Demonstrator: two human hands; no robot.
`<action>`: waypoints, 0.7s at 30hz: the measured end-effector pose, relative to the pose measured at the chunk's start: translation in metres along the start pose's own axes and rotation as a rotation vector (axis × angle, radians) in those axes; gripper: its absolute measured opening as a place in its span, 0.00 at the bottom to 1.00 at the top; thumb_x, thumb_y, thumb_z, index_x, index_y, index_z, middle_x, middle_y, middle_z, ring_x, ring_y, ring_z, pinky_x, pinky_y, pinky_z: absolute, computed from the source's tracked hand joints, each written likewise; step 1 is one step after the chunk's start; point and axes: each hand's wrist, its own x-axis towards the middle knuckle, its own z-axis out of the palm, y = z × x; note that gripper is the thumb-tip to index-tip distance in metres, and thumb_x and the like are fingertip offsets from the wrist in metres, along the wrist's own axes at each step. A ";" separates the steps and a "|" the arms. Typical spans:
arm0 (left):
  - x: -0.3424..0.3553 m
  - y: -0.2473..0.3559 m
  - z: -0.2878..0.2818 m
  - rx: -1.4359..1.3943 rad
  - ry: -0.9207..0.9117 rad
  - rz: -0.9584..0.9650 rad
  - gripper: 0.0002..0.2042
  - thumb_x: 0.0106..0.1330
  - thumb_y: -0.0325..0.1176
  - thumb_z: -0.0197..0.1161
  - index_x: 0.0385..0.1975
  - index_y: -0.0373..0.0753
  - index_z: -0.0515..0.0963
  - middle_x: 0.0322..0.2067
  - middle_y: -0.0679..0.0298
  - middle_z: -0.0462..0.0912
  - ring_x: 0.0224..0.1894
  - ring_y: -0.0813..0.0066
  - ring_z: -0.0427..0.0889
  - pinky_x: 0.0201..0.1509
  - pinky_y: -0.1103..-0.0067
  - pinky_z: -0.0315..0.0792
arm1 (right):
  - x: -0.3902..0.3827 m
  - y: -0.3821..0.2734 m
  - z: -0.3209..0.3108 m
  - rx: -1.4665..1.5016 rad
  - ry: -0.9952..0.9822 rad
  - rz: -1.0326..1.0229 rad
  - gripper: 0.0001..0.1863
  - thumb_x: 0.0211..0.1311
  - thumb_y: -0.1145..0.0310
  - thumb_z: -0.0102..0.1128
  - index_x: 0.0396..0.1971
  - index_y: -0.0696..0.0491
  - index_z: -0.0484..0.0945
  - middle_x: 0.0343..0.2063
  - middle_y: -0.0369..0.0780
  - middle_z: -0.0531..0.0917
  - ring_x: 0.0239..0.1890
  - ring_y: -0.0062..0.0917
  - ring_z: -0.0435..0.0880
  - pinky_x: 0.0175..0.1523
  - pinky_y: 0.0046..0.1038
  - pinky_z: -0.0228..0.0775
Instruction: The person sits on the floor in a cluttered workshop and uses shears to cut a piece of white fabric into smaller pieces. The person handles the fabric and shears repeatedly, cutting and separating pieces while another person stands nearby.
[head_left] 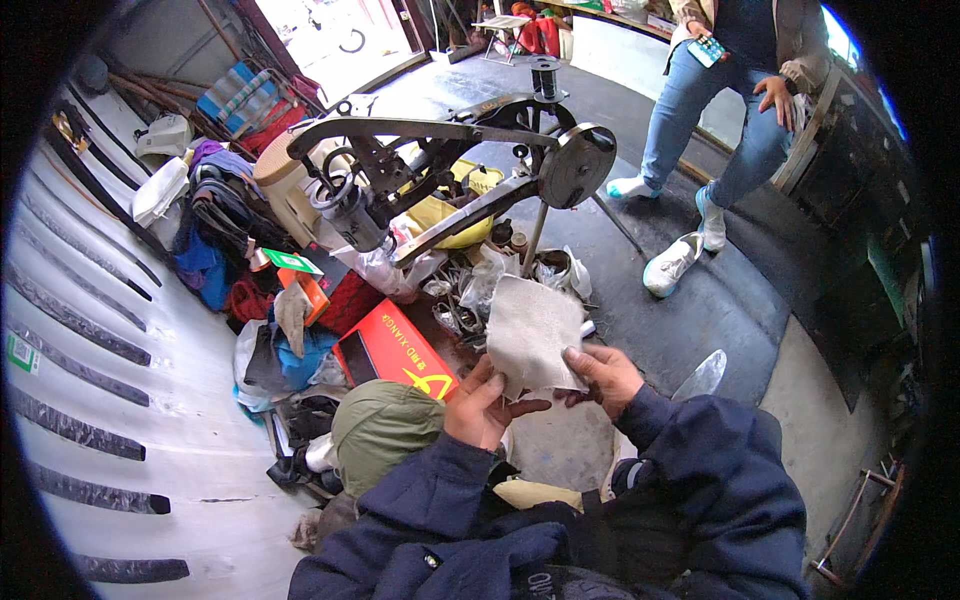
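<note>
A roughly square, off-white piece of thick cloth or felt (535, 330) is held up in front of me, its face tilted toward me. My left hand (482, 410) pinches its lower left corner between thumb and fingers. At the lower right edge, my right hand (606, 380) grips it with the thumb on top and the fingers curled behind. Beyond the cloth stands a black cast-iron hand-cranked sewing machine (430, 130) with a round wheel (578, 166) and a dark thread spool (544, 80). Left of my hands lies a red shoe box (390, 350).
A person (700, 100) in jeans holds a phone (706, 50) at the upper right, a white shoe (674, 265) by their feet. Bags and clothes (215, 200) are heaped at left. Small tools and plastic bags (470, 300) lie under the machine. An olive cloth bundle (385, 432) sits by my left forearm.
</note>
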 end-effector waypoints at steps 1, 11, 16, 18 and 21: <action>0.002 -0.001 -0.001 0.042 0.012 -0.034 0.25 0.71 0.31 0.53 0.69 0.41 0.65 0.62 0.51 0.76 0.61 0.44 0.78 0.58 0.46 0.77 | 0.002 -0.002 -0.003 0.026 0.058 -0.089 0.21 0.70 0.60 0.64 0.53 0.61 0.78 0.41 0.42 0.87 0.35 0.27 0.89 0.36 0.31 0.84; 0.006 -0.008 -0.009 0.214 -0.023 -0.119 0.29 0.71 0.46 0.57 0.67 0.36 0.66 0.56 0.51 0.80 0.52 0.51 0.84 0.48 0.60 0.82 | 0.000 0.002 -0.007 -0.031 0.064 -0.358 0.16 0.71 0.73 0.59 0.56 0.57 0.77 0.44 0.39 0.86 0.39 0.24 0.86 0.36 0.29 0.83; 0.010 -0.017 -0.020 0.343 0.042 -0.192 0.21 0.73 0.41 0.60 0.57 0.32 0.75 0.46 0.55 0.86 0.44 0.61 0.87 0.42 0.66 0.83 | -0.003 0.002 -0.006 -0.103 0.064 -0.253 0.14 0.72 0.71 0.59 0.53 0.58 0.79 0.39 0.38 0.86 0.33 0.21 0.85 0.31 0.23 0.78; 0.013 -0.022 -0.022 0.320 0.023 -0.154 0.18 0.73 0.38 0.60 0.55 0.32 0.78 0.43 0.56 0.87 0.42 0.65 0.88 0.44 0.70 0.83 | -0.003 0.002 -0.006 -0.095 0.112 -0.244 0.13 0.72 0.70 0.59 0.52 0.58 0.80 0.38 0.37 0.87 0.31 0.20 0.84 0.28 0.22 0.75; 0.016 -0.024 -0.025 0.363 0.000 -0.190 0.18 0.73 0.38 0.60 0.55 0.32 0.78 0.44 0.57 0.87 0.41 0.68 0.88 0.47 0.72 0.82 | -0.004 0.000 -0.009 -0.161 0.184 -0.140 0.14 0.72 0.67 0.60 0.51 0.58 0.81 0.34 0.35 0.86 0.25 0.16 0.80 0.25 0.21 0.71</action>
